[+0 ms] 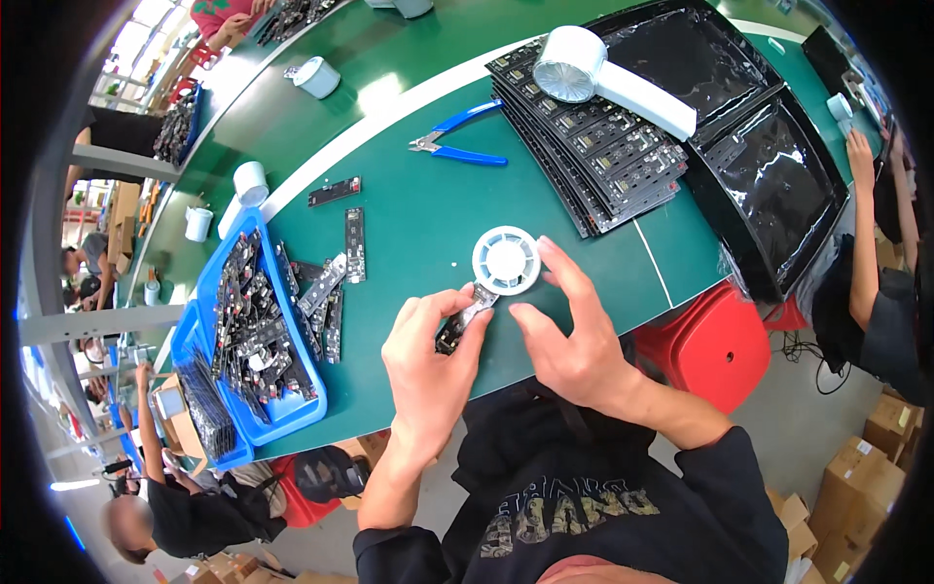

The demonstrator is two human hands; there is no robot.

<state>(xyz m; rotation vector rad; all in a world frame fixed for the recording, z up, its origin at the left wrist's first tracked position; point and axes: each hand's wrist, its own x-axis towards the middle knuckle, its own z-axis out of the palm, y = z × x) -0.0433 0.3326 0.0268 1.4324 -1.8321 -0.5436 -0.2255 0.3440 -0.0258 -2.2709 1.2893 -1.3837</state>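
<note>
My left hand (433, 350) pinches a narrow dark circuit board (465, 319) between thumb and fingers, above the near part of the green table. At the board's upper end is a round white fan-like part (507, 261) with a spoked rim; whether the two are joined I cannot tell. My right hand (576, 336) is just right of the round part, thumb and index finger spread, apparently holding nothing. Further off lie blue-handled cutting pliers (457, 136), their jaws apart. Two loose circuit boards (355, 245) (334, 191) rest left of the pliers.
At the left, a blue bin (316, 409) holds many small boards, with more boards beside it. A stack of board panels (603, 161) carries a white handheld fan (642, 97). Black trays (778, 195) stand at right. A red stool (715, 346) is below the edge. Other people work around.
</note>
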